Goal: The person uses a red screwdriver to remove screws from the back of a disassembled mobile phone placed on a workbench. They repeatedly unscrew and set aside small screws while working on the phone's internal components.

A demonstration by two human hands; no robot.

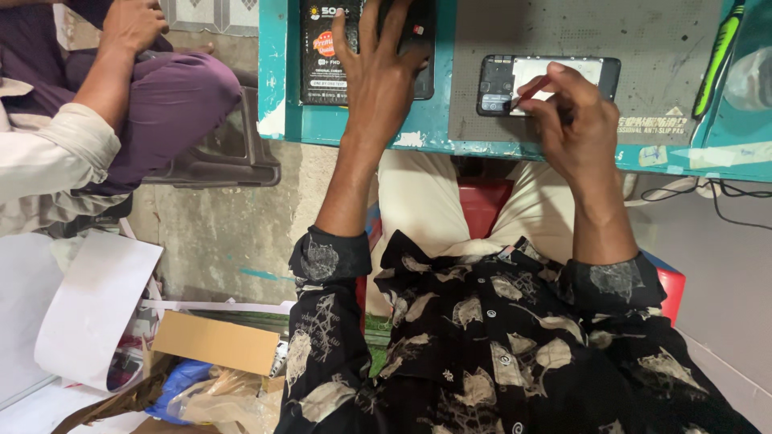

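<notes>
Black patterned shirt sleeves (498,337) fill the bottom of my head view, rolled above both forearms, with cream trousers (426,201) and a red stool edge (482,205) below them.

Left hand (378,68): fingers spread and flat, pressed palm-down on a black printed package (322,52) that lies at the tabletop's near edge. It grips nothing; I judge it serves as a brace or keeps the package from sliding.

Right hand (567,112): fingertips pinched on a thin red-handled tool (537,87), its tip set into the open back of a smartphone (547,80). The pinch is fine and close to the tip, which suits precise work inside the case.

The smartphone lies rear-side up with its cover off, on a grey anti-slip mat (643,40) that covers the right part of the teal tabletop (277,72). A pale inner panel and the dark camera block at its left end are exposed. The mat presumably holds the device steady.

A green-handled tool (720,56) lies at the mat's right edge, well apart from both hands.

To the left, another person in purple trousers (173,100) sits with one hand on the knee, clear of the work. Cardboard box (217,341), a rolled white sheet (92,305) and plastic wrapping lie on the floor below.
</notes>
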